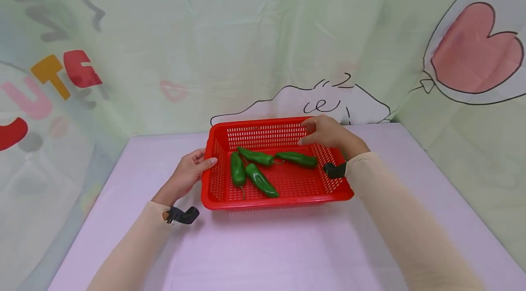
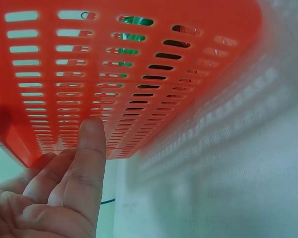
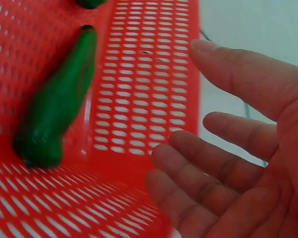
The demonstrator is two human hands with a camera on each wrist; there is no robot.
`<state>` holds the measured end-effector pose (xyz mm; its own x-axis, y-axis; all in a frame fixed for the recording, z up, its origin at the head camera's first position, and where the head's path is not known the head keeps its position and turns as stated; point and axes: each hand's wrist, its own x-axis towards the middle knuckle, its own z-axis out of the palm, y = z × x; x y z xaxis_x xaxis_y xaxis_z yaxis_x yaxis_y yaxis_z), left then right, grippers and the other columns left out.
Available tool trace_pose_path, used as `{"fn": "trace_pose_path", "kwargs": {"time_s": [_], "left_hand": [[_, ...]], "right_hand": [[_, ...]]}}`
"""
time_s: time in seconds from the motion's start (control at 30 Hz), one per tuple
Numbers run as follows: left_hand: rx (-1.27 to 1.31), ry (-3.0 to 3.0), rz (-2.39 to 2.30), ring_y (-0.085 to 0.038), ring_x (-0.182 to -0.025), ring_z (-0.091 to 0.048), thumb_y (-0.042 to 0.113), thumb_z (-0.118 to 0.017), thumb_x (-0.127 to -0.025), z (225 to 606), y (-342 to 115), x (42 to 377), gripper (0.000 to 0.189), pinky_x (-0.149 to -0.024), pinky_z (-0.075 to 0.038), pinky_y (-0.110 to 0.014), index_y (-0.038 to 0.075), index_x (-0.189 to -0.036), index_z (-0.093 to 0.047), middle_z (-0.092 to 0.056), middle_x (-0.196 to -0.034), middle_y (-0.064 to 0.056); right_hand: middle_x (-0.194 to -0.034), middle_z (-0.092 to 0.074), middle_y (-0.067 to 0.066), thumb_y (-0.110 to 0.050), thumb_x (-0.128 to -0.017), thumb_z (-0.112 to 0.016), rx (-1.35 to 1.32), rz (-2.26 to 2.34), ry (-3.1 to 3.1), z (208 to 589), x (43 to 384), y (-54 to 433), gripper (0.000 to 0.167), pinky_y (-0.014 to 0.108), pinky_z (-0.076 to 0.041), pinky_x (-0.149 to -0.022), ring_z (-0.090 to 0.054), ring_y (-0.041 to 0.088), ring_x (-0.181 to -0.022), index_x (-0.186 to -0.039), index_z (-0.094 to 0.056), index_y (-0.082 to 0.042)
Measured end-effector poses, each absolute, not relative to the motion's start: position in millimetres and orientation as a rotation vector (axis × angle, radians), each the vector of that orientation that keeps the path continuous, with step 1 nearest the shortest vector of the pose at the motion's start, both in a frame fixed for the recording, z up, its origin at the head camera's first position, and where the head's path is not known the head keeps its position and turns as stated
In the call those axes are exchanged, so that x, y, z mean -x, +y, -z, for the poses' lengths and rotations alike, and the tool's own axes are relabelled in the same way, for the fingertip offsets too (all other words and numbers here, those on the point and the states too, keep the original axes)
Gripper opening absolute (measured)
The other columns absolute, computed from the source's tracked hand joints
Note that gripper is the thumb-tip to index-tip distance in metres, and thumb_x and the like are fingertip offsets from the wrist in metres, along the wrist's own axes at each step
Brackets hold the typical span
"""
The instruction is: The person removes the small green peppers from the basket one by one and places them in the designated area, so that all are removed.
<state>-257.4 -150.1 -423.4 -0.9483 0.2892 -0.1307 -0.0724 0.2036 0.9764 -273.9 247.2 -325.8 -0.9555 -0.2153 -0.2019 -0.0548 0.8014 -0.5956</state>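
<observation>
A red plastic basket (image 1: 296,186) with slotted walls holds several long green peppers (image 1: 263,180), (image 3: 57,101). My left hand (image 1: 190,173) grips the basket's left rim, the thumb over the top edge. From the left wrist view, its fingers (image 2: 91,158) lie along the outside of the slotted wall. Over the far right corner is my right hand (image 1: 328,133), with thumb and fingers spread apart and nothing between them. In the right wrist view the right hand (image 3: 238,163) is beside the basket's rim; whether a fingertip touches it, I cannot tell.
A pale lilac table (image 1: 246,250) lies under the basket. Behind it hangs a light green cloth backdrop (image 1: 246,44) with printed letters and a heart balloon (image 1: 472,53). Black wrist mounts (image 1: 182,214) sit on both sleeves.
</observation>
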Motion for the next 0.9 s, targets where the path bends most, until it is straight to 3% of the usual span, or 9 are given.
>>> {"fn": "trace_pose_path", "kwargs": {"time_s": [0.33,0.67,0.9], "left_hand": [[-0.196,2.187,-1.814,-0.028,-0.110,-0.073,0.026,-0.066,-0.104,423.8,-148.4,256.7,0.057,-0.090,-0.062,-0.037,0.004,-0.153,-0.046,-0.064,-0.138,-0.023],[-0.192,2.188,-1.811,-0.029,-0.108,-0.073,0.025,-0.065,-0.104,423.8,-149.5,259.1,0.056,-0.088,-0.063,-0.038,0.003,-0.153,-0.046,-0.065,-0.136,-0.023],[-0.190,2.172,-1.821,-0.027,-0.106,-0.074,0.025,-0.066,-0.104,423.6,-151.2,260.6,0.057,-0.087,-0.063,-0.037,0.003,-0.153,-0.046,-0.066,-0.136,-0.023]], "right_hand": [[-0.139,-0.062,0.023,-0.022,-0.088,-0.083,0.154,0.643,2.654,363.8,291.7,229.7,0.066,0.051,-0.056,-0.102,-0.059,0.034,-0.119,-0.144,-0.058,0.001],[-0.132,-0.065,0.021,-0.019,-0.086,-0.084,0.122,0.454,2.650,374.5,293.9,218.3,0.063,0.051,-0.052,-0.106,-0.059,0.033,-0.116,-0.140,-0.060,0.004],[-0.112,-0.071,0.015,-0.014,-0.083,-0.087,0.073,0.438,2.610,373.9,294.6,213.4,0.052,0.048,-0.058,-0.096,-0.062,0.030,-0.101,-0.130,-0.069,0.001]]}}
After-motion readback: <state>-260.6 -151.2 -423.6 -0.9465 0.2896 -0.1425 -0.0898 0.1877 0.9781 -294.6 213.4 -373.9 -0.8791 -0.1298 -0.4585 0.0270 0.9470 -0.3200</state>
